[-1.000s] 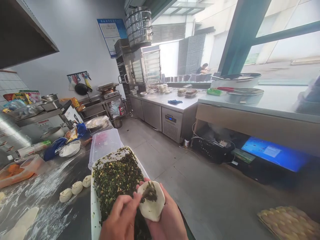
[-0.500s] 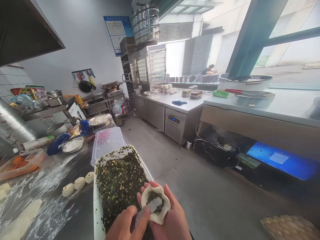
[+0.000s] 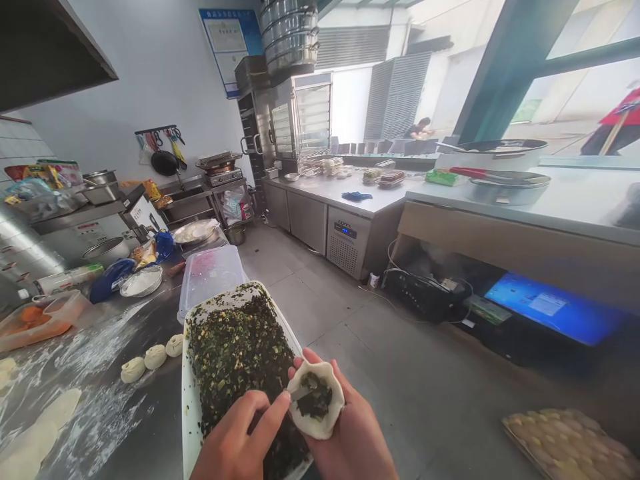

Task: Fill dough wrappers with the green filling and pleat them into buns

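A round dough wrapper (image 3: pixel 327 417) with a wavy raised rim lies in my right hand (image 3: pixel 357 433), whose fingers curl round it from behind and beside. Chopped dark green filling (image 3: pixel 316 399) sits in its hollow. My left hand (image 3: pixel 240 433) is closed on a small metal spatula (image 3: pixel 301 394); only part of its blade shows, at the wrapper's left rim, and the handle is hidden in my fingers. Beneath both hands is a white tub (image 3: pixel 189 407) holding a large heap of the same green filling (image 3: pixel 235 340).
Several pleated buns (image 3: pixel 155 357) stand on the floured dark worktop (image 3: pixel 100 407) at left, near flat dough (image 3: pixel 37 437). A translucent lid (image 3: pixel 207 277) lies beyond the tub. At lower right is a tray of round pieces (image 3: pixel 570 440). Steel counters (image 3: pixel 305 220) line the far side.
The spatula blade has drawn back leftward from the filling to the wrapper's rim, uncovering more filling. My left hand has shifted left. A person in red now shows outside at right.
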The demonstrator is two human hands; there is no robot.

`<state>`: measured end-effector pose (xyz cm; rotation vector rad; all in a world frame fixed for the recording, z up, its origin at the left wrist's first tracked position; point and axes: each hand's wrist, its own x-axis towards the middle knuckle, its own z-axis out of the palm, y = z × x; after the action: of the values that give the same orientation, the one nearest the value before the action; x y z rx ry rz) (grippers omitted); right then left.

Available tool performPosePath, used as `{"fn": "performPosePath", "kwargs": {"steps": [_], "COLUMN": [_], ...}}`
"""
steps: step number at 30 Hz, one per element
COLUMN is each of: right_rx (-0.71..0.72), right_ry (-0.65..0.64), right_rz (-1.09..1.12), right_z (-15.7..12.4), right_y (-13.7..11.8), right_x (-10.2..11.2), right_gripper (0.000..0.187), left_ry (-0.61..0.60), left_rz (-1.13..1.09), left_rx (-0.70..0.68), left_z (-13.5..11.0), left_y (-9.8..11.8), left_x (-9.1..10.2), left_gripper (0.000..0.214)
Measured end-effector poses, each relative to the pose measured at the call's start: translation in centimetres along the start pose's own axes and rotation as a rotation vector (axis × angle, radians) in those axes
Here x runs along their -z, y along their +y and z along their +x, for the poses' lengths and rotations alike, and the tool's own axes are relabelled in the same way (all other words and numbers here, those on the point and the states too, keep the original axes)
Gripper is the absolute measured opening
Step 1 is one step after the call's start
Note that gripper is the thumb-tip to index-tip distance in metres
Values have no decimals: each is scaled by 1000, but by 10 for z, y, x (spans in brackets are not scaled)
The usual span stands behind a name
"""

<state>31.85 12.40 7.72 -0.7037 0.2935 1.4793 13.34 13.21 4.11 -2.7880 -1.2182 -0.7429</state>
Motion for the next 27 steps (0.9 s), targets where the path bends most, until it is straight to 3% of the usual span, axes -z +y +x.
{"fn": "performPosePath", "kwargs": {"steps": [3, 5, 8, 10, 13, 16, 19, 22, 27], "right_rx": [53, 108, 162, 179, 186, 200, 205, 191, 228], "right_ry": [32, 91, 209, 249, 263, 276, 321, 355, 360], "right_rz": [28, 77, 95, 62, 34, 33, 8, 0, -35], "right_z": [-8, -10, -8, -7, -7, -9, -8, -6, -5], "right_y": [-21, -37, -55, -58, -57, -57, -61, -66, -69], "right_x": [-3, -2, 5, 13, 24, 35, 50, 65, 74], "right_gripper": [34, 40, 45, 47, 49, 53, 55, 44, 31], "left_ry": [-119, -272, -522, -601, -654, -693, -716, -706, -690], "left_rz": [-37, 19, 185, 229, 175, 112, -32, -192, -435], "left_rx": [98, 178, 189, 127, 48, 25, 75, 129, 276], "left_z": [15, 29, 45, 50, 50, 49, 49, 52, 55], "left_y": [-7, -15, -24, -25, -18, -7, -1, 1, -6], "left_x": [15, 21, 15, 3, -10, -5, 7, 14, 13], "left_gripper": [54, 48, 41, 39, 32, 27, 27, 28, 28]}}
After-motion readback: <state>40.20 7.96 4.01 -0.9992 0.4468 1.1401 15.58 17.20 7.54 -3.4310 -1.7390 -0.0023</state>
